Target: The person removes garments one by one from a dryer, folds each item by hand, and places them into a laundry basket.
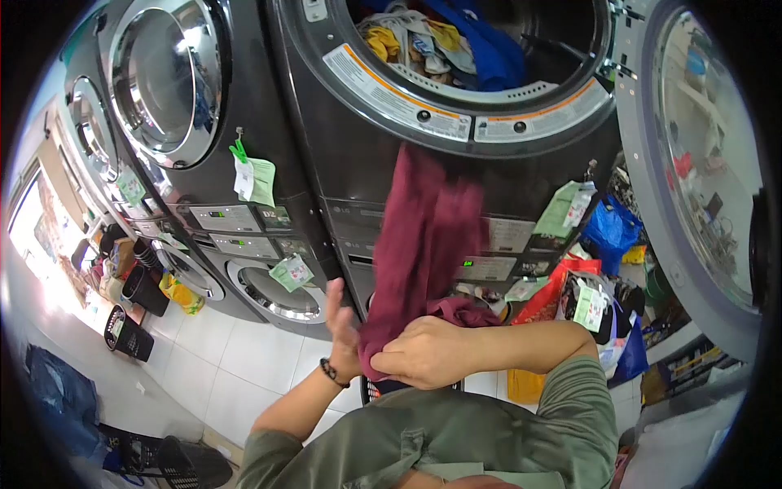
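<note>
At the far left, blue jeans (61,399) lie near a dark basket (195,463), and past them a black crate (128,334) stands on the tiled floor (248,350) near a yellow bag (181,293). Next come stacked dark machines with round glass doors; a green clip (239,150) holds paper slips (255,179) against one front. The left hand (343,330), a dark bracelet at its wrist, is just beside the cloth, its fingers raised and loosely spread; whether it touches the fabric I cannot tell. In the middle hangs the maroon garment (419,236), blurred in its upper part, below the open drum and in front of the machine's face, where it hides part of the control panels. The right hand (428,352) has its fingers closed around the garment's lower end, above a black basket (373,391) mostly hidden by hands and shirt. Above, yellow, white and blue laundry (432,45) lies inside the drum. To the right, the right forearm blocks part of a red bag (547,297); a blue bag (611,232) sits behind it, and the wide-open round door (702,163) stands across the right side, overlapping the view of the things behind
</note>
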Motion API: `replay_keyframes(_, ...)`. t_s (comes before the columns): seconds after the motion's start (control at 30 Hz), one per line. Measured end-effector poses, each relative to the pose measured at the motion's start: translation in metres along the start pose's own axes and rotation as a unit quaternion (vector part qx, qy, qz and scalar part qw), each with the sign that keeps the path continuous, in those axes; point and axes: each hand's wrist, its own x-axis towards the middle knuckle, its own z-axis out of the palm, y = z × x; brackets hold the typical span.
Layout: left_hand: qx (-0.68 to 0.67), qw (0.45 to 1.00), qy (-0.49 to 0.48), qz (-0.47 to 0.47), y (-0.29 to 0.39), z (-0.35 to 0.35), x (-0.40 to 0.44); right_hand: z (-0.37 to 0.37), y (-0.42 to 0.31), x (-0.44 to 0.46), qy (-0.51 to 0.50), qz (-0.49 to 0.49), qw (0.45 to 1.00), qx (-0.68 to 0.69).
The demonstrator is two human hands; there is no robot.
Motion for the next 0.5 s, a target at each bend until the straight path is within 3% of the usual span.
replay_keyframes(0.03, -0.005, 0.998, -0.042, 0.040, 0.004, 0.005, 0.010, -0.002, -0.006, -0.007, -0.054, 0.058, 0.994, 0.073)
replay_keyframes(0.1, -0.106, 0.958, -0.265, -0.003, 0.020, 0.005, 0.044, -0.001, 0.002, -0.022, -0.033, 0.158, 0.985, 0.058)
replay_keyframes(0.13, -0.211, 0.936, -0.255, -0.118, 0.027, 0.015, 0.043, -0.003, 0.008, -0.028, 0.045, 0.170, 0.980, 0.092)
replay_keyframes(0.17, -0.380, 0.850, -0.256, -0.260, 0.037, 0.022, 0.046, -0.002, 0.017, -0.036, 0.057, 0.195, 0.971, 0.124)
replay_keyframes(0.23, -0.326, 0.829, -0.362, -0.275, 0.021, 0.032, 0.050, -0.003, 0.024, -0.046, 0.114, 0.245, 0.945, 0.184)
replay_keyframes(0.27, -0.215, 0.804, -0.483, -0.274, 0.023, 0.024, 0.070, -0.015, 0.015, -0.047, 0.121, 0.299, 0.933, 0.158)
replay_keyframes(0.3, -0.252, 0.814, -0.410, -0.325, 0.028, 0.028, 0.074, -0.027, 0.008, -0.049, 0.127, 0.351, 0.918, 0.131)
replay_keyframes(0.33, -0.233, 0.806, -0.407, -0.361, 0.030, 0.022, 0.092, -0.025, 0.016, -0.057, 0.122, 0.383, 0.909, 0.109)
replay_keyframes(0.37, -0.203, 0.851, -0.364, -0.319, 0.025, 0.019, 0.099, -0.032, 0.019, -0.065, 0.021, 0.447, 0.892, 0.062)
replay_keyframes(0.4, -0.258, 0.869, -0.295, -0.302, 0.008, 0.023, 0.093, -0.022, 0.034, -0.085, 0.004, 0.415, 0.910, -0.008)
replay_keyframes(0.43, -0.418, 0.780, -0.230, -0.405, 0.007, 0.009, 0.100, -0.022, 0.052, -0.108, 0.024, 0.530, 0.842, 0.098)
replay_keyframes(0.5, -0.344, 0.802, -0.277, -0.402, -0.006, 0.000, 0.095, -0.029, 0.058, -0.117, 0.153, 0.498, 0.836, 0.173)
